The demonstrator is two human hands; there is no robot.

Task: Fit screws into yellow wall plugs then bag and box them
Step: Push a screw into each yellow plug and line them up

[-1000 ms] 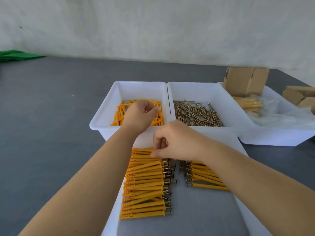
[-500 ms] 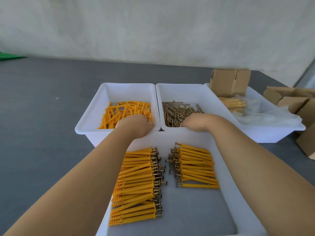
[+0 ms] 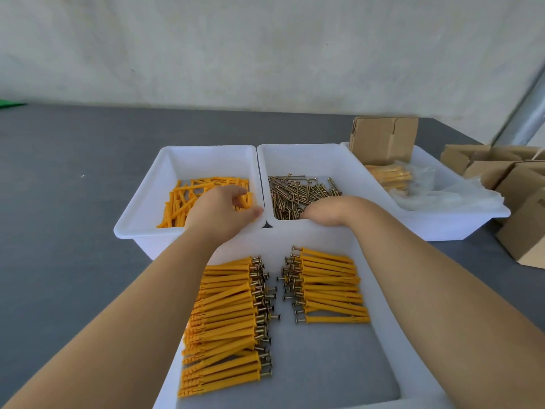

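Loose yellow wall plugs (image 3: pixel 182 199) lie in the back left white tray (image 3: pixel 141 211). My left hand (image 3: pixel 221 212) reaches into it, fingers loosely curled just over the plugs, thumb apart near the rim. Brass screws (image 3: pixel 295 190) fill the middle white tray (image 3: pixel 295 149). My right hand (image 3: pixel 327 209) dips over its near rim into the screws, fingers hidden. The near tray (image 3: pixel 380 308) holds plugs fitted with screws: a large pile on the left (image 3: pixel 227 314) and a shorter row on the right (image 3: pixel 330 284).
A third white tray (image 3: pixel 460 225) at the right holds bagged plugs (image 3: pixel 389 177), clear plastic bags (image 3: pixel 442 196) and a folded cardboard box (image 3: pixel 383 140). More cardboard boxes (image 3: pixel 525 231) stand at the far right. Grey tabletop (image 3: pixel 73 216) stretches to the left.
My right hand left the fitted plugs in the near tray and moved forward into the screw tray. My left hand drew back to the rim, then went into the plug tray again.
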